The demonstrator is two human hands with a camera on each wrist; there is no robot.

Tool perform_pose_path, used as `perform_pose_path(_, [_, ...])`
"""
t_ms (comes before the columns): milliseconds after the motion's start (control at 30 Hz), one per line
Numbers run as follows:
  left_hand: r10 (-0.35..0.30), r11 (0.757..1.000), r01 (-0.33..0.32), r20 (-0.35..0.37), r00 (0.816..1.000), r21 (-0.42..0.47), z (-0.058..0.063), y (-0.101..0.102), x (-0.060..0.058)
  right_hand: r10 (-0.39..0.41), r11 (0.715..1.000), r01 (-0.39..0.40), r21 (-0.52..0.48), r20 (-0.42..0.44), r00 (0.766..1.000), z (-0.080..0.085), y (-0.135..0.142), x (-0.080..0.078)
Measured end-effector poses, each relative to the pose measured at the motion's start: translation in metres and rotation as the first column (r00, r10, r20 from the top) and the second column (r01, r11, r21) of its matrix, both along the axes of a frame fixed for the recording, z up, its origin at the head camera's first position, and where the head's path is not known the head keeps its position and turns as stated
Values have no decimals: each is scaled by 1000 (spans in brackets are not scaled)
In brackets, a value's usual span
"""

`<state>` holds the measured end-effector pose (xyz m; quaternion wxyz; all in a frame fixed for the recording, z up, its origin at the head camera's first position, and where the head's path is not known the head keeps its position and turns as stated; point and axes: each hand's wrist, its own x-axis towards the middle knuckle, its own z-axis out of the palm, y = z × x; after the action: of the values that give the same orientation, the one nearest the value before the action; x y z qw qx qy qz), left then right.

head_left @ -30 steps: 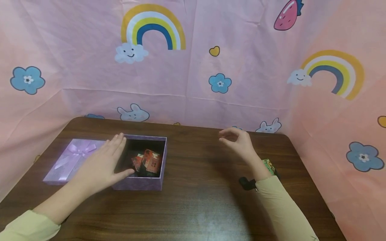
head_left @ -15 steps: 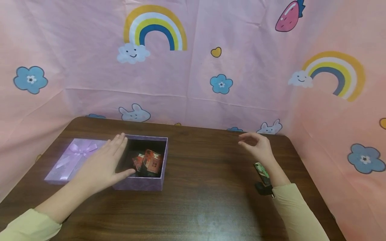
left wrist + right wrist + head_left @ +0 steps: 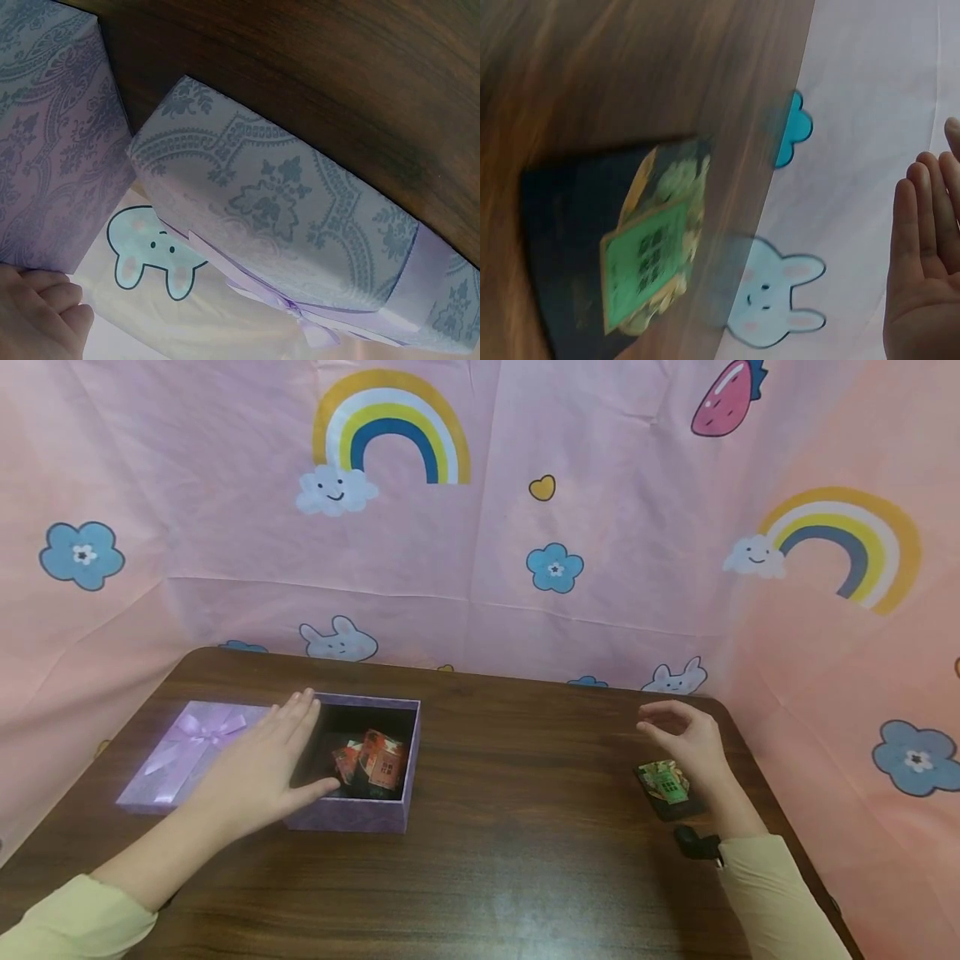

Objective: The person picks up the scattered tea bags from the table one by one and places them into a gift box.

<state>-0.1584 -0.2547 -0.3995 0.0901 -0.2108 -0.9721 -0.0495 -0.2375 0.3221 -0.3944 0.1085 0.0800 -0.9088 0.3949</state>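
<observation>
My left hand [image 3: 258, 768] lies over the left rim of an uncovered purple patterned box [image 3: 352, 814], fingers extended and thumb spread. Inside the box are red-and-black packets [image 3: 378, 760]. In the left wrist view, fingertips [image 3: 56, 296] touch the edge of the box's side wall [image 3: 52, 142]. My right hand [image 3: 693, 743] hovers at the table's right side, its fingers bent and the thumb apart, with nothing between them. Below and beside it a dark flat packet [image 3: 671, 789] with a green label lies on the table; the right wrist view shows this packet [image 3: 577, 255] larger.
Left of the box lies its purple lid [image 3: 168, 768] with a ribbon bow, partly behind my left hand. The brown wooden table [image 3: 495, 860] ends at pink printed cloth [image 3: 495, 543] at the back and sides. A black wrist camera [image 3: 697, 843] sits on my right wrist.
My right hand has moved rightward across the table, and the green-labelled packet, mostly hidden behind that arm before, now shows. The left hand has stayed on the box.
</observation>
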Motion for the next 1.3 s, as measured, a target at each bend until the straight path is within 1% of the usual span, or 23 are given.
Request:
perform_pose_path(100, [0,1000,0,-2,1000,2,0,0,-1,-24,1000,24,0,29,999,-1,7,4])
perform_pose_path(300, [-4,1000,4,-7,1000,2,0,-1,0,-34,999,34,38,8,999,-6,25,7])
perform_pose_path(533, [-1,1000,1,8,1000,-1,0,-1,-1,-37,999,36,30,31,999,-18,46,10])
perform_pose_path(833, [0,1000,0,4,1000,-3,0,0,0,-65,998,65,2,102,993,-33,66,12])
perform_pose_path(933, [2,1000,-2,5,1000,0,0,0,0,-71,997,71,7,119,990,-38,71,12])
perform_pose_path(1033, [3,1000,-3,6,1000,3,0,0,0,-80,997,77,22,154,985,-43,75,12])
perform_pose_path(1167, [0,1000,0,0,1000,2,-1,-1,-1,-74,997,69,31,223,972,-48,80,12])
perform_pose_path(1300, [1,1000,-1,8,1000,7,-2,-1,-1,-48,998,38,40,267,963,-53,85,13])
